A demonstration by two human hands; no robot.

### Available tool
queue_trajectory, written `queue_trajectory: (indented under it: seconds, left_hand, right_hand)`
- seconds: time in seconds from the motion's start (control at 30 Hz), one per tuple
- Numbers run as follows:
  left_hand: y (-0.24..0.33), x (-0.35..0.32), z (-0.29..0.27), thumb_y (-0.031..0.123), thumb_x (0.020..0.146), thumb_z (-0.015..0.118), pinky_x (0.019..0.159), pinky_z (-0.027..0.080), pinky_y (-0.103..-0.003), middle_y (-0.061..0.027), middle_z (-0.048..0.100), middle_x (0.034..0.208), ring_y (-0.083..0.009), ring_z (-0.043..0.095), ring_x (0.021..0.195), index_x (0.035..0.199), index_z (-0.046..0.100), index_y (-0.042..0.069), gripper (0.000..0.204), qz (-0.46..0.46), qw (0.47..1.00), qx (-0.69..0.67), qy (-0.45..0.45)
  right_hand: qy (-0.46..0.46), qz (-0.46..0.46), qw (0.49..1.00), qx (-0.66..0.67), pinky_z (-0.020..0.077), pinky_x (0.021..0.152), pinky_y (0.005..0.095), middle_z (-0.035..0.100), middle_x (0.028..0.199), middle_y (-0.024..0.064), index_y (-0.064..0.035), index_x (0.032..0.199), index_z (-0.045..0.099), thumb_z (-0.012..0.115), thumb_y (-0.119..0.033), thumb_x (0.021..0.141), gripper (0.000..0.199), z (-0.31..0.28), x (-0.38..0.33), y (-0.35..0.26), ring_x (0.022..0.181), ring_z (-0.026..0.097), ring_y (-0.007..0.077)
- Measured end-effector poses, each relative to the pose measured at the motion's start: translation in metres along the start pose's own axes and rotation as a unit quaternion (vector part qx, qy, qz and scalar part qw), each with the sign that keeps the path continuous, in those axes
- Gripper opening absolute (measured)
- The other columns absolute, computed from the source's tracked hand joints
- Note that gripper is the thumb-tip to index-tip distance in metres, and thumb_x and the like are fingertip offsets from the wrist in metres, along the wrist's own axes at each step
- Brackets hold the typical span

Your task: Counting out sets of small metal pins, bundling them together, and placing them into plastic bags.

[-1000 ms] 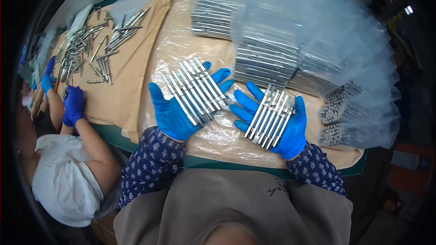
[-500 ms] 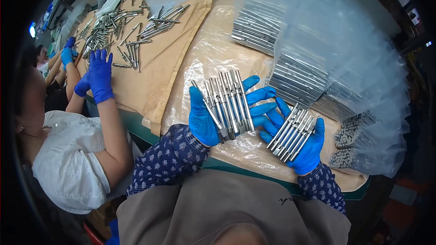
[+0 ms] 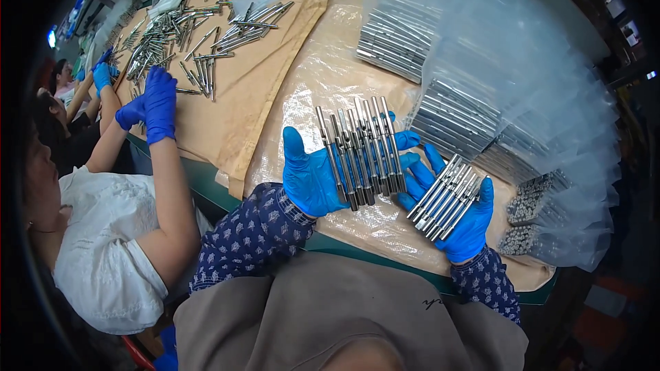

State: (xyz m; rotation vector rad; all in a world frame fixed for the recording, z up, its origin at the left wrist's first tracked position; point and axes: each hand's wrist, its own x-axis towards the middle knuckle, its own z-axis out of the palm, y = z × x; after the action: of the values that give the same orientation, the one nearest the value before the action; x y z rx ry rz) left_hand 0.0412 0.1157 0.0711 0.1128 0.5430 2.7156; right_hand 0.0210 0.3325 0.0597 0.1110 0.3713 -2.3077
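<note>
My left hand (image 3: 311,177), in a blue glove, is palm up with its thumb out to the side. Across its fingers lies a row of slim silver metal rods (image 3: 364,154), side by side, with notched sections along them. My right hand (image 3: 473,230), also blue-gloved, cradles a second row of similar metal rods (image 3: 443,200), its thumb along their outer edge. Fingertips of the two hands come close together between the rows. Both rows are held above a table covered in clear plastic film (image 3: 302,106).
Stacked rods in clear plastic bags (image 3: 457,117) line the right side, with more bagged bundles (image 3: 540,196) showing their ends. Loose rods (image 3: 165,38) lie piled on brown paper (image 3: 237,96) at the far left. A co-worker's purple-gloved hands (image 3: 159,104) are beside that pile.
The rods on my left hand have spread into a wider row, and the tilted one at its left edge now lies nearly in line. The co-worker's fingers have curled in.
</note>
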Motion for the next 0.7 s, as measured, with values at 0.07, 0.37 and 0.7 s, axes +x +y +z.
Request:
queue_trajectory:
  seconds: [0.07,0.37,0.7]
  left_hand:
    - [0.000,-0.001,-0.003,0.082,0.050,0.059,0.106,0.021,-0.054,-0.0303,0.015,0.143,-0.0435,0.022,0.132,0.142,0.006,0.002,0.134,-0.008,1.000,0.008,0.006]
    - [-0.003,0.001,-0.007,0.074,0.064,0.058,0.107,0.021,-0.054,-0.0280,0.016,0.143,-0.0435,0.020,0.132,0.143,0.005,0.003,0.118,-0.020,0.999,-0.035,-0.018]
    - [-0.004,-0.003,-0.012,0.074,0.068,0.054,0.107,0.022,-0.053,-0.0280,0.018,0.143,-0.0409,0.020,0.133,0.142,0.009,0.002,0.113,-0.009,0.999,-0.051,-0.016]
  right_hand:
    - [-0.008,-0.001,1.000,-0.002,0.0109,0.111,0.0519,0.010,0.146,0.0247,-0.0071,0.143,0.011,0.048,-0.063,0.076,0.095,0.000,0.000,-0.001,0.136,0.013,0.0389]
    - [-0.046,-0.029,0.998,0.034,0.0121,0.110,0.0538,0.013,0.146,0.0232,-0.0127,0.144,0.008,0.051,-0.062,0.074,0.096,-0.001,-0.002,-0.002,0.134,0.017,0.0408]
    - [-0.019,-0.023,0.999,0.023,0.0139,0.110,0.0526,0.016,0.145,0.0247,-0.0093,0.144,0.011,0.051,-0.061,0.076,0.094,-0.006,-0.001,-0.004,0.133,0.019,0.0409]
